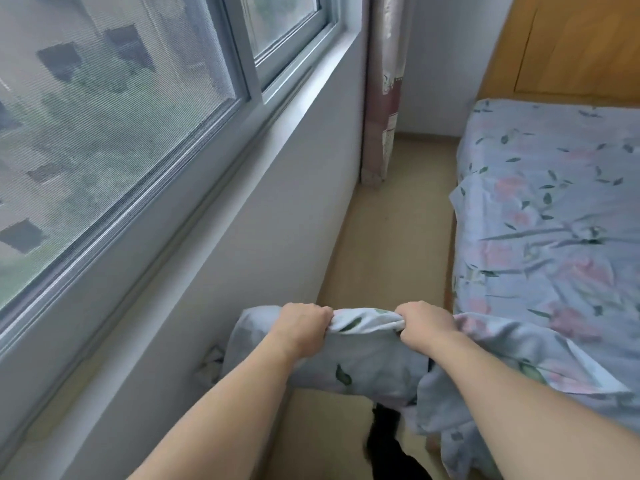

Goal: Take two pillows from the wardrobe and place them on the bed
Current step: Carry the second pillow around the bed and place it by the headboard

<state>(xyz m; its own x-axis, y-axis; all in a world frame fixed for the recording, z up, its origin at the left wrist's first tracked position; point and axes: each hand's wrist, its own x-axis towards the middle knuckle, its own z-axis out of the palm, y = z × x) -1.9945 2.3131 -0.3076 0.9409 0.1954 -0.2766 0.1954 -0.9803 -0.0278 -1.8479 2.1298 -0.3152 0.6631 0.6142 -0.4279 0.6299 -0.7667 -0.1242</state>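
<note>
A pillow [346, 368] in pale blue floral fabric hangs in front of me, low in the view. My left hand [301, 323] and my right hand [424, 323] both grip its bunched top edge, about a hand's width apart. The bed [554, 209], covered in matching blue floral bedding, lies on the right. A loose fold of that bedding [502, 368] drapes off the bed's near corner, under my right forearm. The wardrobe and a second pillow are out of sight.
A white wall with a large window [114, 116] runs along the left. A narrow strip of beige floor [391, 244] lies between wall and bed. A curtain [381, 98] hangs in the far corner, beside a wooden headboard [571, 46]. Something dark [384, 441] shows below the pillow.
</note>
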